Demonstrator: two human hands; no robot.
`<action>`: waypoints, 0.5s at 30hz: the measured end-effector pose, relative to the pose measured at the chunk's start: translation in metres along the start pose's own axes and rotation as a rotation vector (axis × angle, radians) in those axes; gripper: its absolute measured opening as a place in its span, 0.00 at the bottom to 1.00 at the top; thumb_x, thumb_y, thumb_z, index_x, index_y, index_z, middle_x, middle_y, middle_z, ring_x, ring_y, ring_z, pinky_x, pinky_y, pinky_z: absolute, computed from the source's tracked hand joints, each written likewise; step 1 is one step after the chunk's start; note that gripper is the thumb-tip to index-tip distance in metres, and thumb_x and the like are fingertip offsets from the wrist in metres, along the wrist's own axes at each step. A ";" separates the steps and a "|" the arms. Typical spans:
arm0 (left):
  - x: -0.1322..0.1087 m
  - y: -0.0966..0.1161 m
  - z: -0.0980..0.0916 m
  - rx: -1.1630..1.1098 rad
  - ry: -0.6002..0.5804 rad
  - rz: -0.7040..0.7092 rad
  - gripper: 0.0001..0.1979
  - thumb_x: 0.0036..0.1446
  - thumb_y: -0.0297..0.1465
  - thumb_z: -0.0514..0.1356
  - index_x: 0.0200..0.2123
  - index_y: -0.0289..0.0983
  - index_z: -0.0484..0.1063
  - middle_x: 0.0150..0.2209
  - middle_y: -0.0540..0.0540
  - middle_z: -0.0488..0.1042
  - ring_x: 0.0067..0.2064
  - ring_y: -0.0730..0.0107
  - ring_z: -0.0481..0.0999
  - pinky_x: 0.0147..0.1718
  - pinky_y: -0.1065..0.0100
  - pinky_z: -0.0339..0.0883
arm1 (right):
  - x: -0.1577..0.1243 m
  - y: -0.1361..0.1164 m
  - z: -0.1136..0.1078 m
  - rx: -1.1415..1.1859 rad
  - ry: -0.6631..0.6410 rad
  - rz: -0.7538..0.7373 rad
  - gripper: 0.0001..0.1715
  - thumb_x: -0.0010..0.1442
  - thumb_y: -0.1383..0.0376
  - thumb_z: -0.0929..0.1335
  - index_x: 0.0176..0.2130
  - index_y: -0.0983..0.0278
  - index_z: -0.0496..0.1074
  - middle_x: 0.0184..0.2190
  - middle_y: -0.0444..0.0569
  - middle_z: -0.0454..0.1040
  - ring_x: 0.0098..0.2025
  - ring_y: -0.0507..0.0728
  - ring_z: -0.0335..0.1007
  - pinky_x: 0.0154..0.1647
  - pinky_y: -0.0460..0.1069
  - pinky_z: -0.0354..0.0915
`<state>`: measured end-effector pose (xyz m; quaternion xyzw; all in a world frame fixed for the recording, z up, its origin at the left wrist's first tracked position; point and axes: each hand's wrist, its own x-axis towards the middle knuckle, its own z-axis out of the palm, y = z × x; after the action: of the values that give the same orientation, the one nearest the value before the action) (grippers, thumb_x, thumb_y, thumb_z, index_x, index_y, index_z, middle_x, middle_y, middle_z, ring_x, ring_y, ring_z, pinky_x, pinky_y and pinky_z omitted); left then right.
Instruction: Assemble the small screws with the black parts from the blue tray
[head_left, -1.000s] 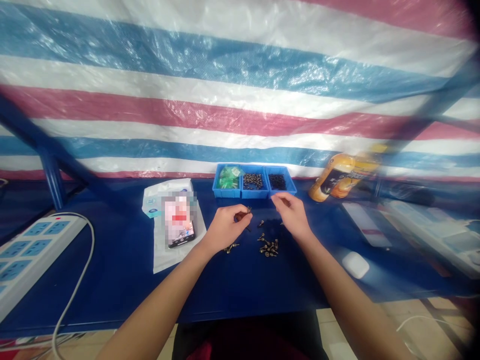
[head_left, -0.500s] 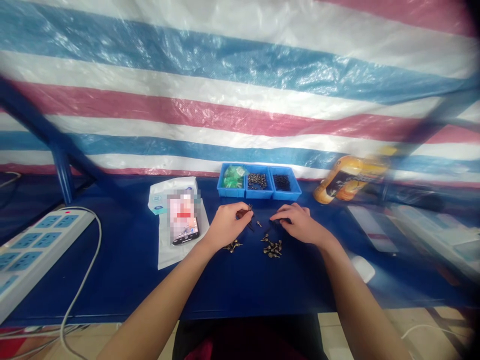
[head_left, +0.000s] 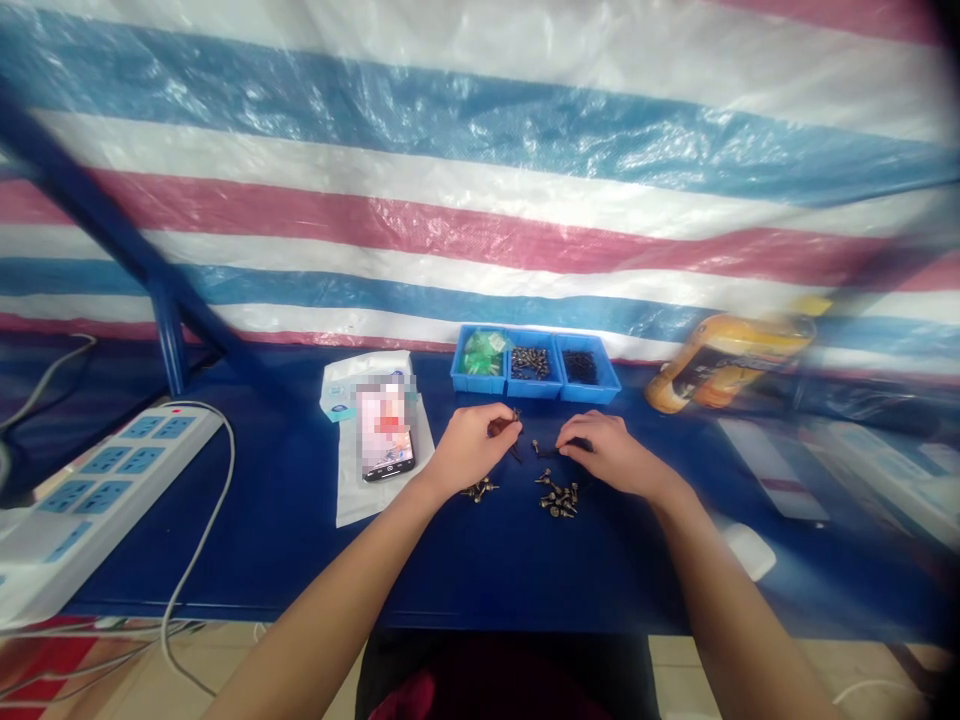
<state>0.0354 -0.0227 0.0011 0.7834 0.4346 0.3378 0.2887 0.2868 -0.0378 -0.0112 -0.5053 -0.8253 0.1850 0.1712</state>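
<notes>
My left hand (head_left: 474, 447) is closed in a pinch, with a small dark screw (head_left: 516, 415) showing at the thumb and fingertips. Across from it, my right hand (head_left: 616, 452) has thumb and fingers pressed together around a thin black piece (head_left: 551, 455), too small to make out fully. Between the hands lies a single brass-coloured screw (head_left: 535, 447). A small pile of brass-and-dark screws (head_left: 559, 499) rests on the blue table (head_left: 510, 580) just below. Another little group of screws (head_left: 481, 489) sits beside my left wrist, partly hidden by it.
Three joined blue bins (head_left: 534, 388) stand behind my hands, holding green bags, metal screws and black screws. A phone (head_left: 388, 468) lies on a white packet (head_left: 360, 508) at left. A power strip (head_left: 120, 500) is further left. At right are an orange bottle (head_left: 720, 360) and white case (head_left: 752, 552).
The whole view has shifted, so everything appears further right. My right fingertips have closed together beside the loose screw. My left hand keeps its pinch.
</notes>
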 end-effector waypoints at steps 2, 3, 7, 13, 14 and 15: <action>0.000 0.001 -0.001 -0.002 0.001 -0.001 0.10 0.62 0.33 0.57 0.29 0.38 0.73 0.27 0.52 0.75 0.30 0.72 0.72 0.31 0.71 0.61 | 0.000 -0.001 -0.002 0.089 0.095 0.018 0.12 0.65 0.63 0.64 0.43 0.56 0.77 0.42 0.48 0.78 0.45 0.59 0.72 0.52 0.57 0.63; 0.000 0.001 -0.001 -0.003 0.000 -0.004 0.10 0.62 0.33 0.57 0.29 0.38 0.73 0.27 0.53 0.76 0.30 0.72 0.72 0.32 0.71 0.61 | 0.000 -0.001 -0.003 0.132 0.143 0.032 0.14 0.66 0.63 0.63 0.47 0.56 0.76 0.42 0.48 0.78 0.45 0.59 0.73 0.51 0.56 0.65; 0.000 0.000 -0.001 -0.003 -0.005 -0.015 0.10 0.62 0.33 0.57 0.29 0.38 0.73 0.28 0.53 0.76 0.31 0.73 0.72 0.32 0.72 0.61 | 0.000 0.000 -0.003 0.229 0.261 0.069 0.17 0.67 0.61 0.62 0.53 0.56 0.73 0.41 0.48 0.78 0.43 0.58 0.75 0.47 0.55 0.68; 0.000 0.001 -0.001 -0.002 -0.003 -0.009 0.10 0.62 0.33 0.57 0.29 0.38 0.73 0.28 0.54 0.75 0.30 0.75 0.71 0.32 0.72 0.60 | 0.000 0.000 0.000 0.537 0.257 0.130 0.13 0.62 0.55 0.68 0.44 0.59 0.70 0.37 0.48 0.80 0.40 0.59 0.78 0.46 0.54 0.71; 0.000 0.001 -0.001 -0.003 -0.001 -0.008 0.10 0.62 0.33 0.57 0.29 0.38 0.72 0.28 0.54 0.75 0.30 0.74 0.71 0.32 0.72 0.60 | 0.000 0.000 -0.001 0.563 0.265 0.142 0.14 0.61 0.54 0.69 0.42 0.59 0.70 0.36 0.48 0.80 0.41 0.59 0.78 0.46 0.54 0.70; 0.000 0.001 -0.001 -0.002 0.000 -0.008 0.10 0.62 0.33 0.57 0.29 0.38 0.72 0.27 0.53 0.75 0.30 0.74 0.71 0.32 0.72 0.60 | 0.000 -0.001 -0.002 0.569 0.276 0.158 0.14 0.61 0.52 0.69 0.40 0.60 0.70 0.36 0.48 0.80 0.41 0.59 0.78 0.45 0.53 0.70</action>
<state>0.0351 -0.0226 0.0025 0.7813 0.4372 0.3373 0.2909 0.2873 -0.0380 -0.0087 -0.5199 -0.6676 0.3510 0.4010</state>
